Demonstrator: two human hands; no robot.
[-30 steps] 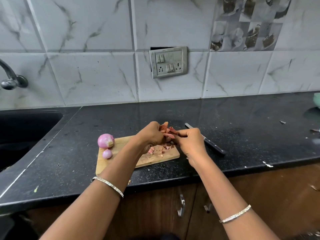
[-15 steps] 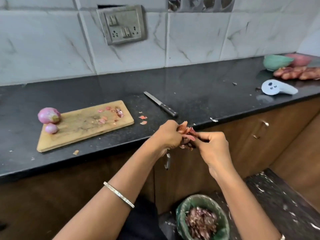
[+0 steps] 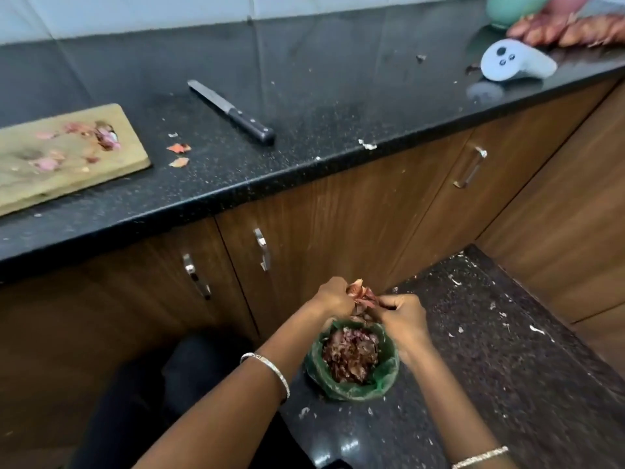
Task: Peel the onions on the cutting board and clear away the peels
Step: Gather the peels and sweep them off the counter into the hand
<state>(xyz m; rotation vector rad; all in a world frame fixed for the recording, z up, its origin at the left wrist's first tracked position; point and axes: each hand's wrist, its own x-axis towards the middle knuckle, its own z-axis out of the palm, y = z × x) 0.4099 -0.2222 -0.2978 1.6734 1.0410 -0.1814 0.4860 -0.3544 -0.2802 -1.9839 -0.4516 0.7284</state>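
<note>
Both hands are held together low in front of the cabinet doors, directly above a small bin lined with a green bag. The left hand and right hand each have their fingers curled in on a bunch of reddish onion peels, which is clamped between them and sticks up from the grip. The bin stands on the dark speckled floor and already contains a heap of purple-brown peelings. Each wrist carries a thin silver bangle. On the black table above, the wooden cutting board lies at the left edge of view with small pink scraps scattered over it. Two loose peel fragments lie on the table just beside the board's right end. A black-handled knife lies flat to the right of these, well apart from the board. At the far right sit a white controller, a green bowl and a blurred reddish pile.
</note>
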